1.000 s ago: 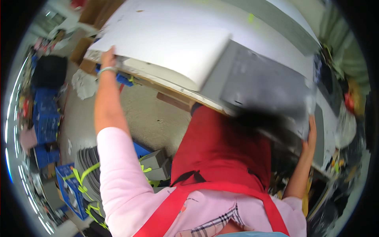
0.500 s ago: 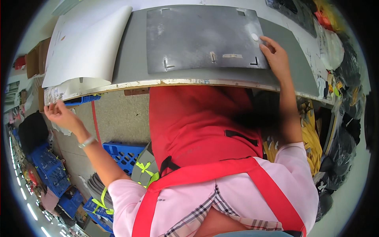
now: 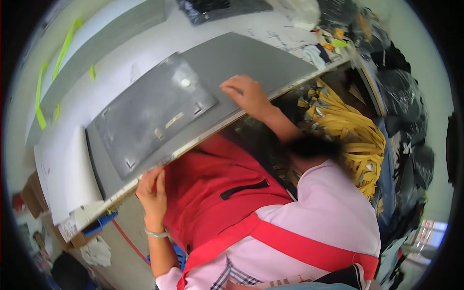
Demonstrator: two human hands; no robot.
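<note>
Brown cardboard boxes point(image 3: 33, 200) sit below the table's left end.

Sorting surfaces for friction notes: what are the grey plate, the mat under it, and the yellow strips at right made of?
Grey plate: looks like dull sheet metal, given its scuffed sheen and a bright glare spot. Mat: matte grey, probably rubber or plastic board, with no glare. Yellow strips: limp, tangled bands, likely plastic or fabric strapping; hard to tell which.

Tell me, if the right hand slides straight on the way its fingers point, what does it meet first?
Probably the grey metal plate: the right hand lies on the grey mat, fingers pointing toward the plate's near corner.
</note>
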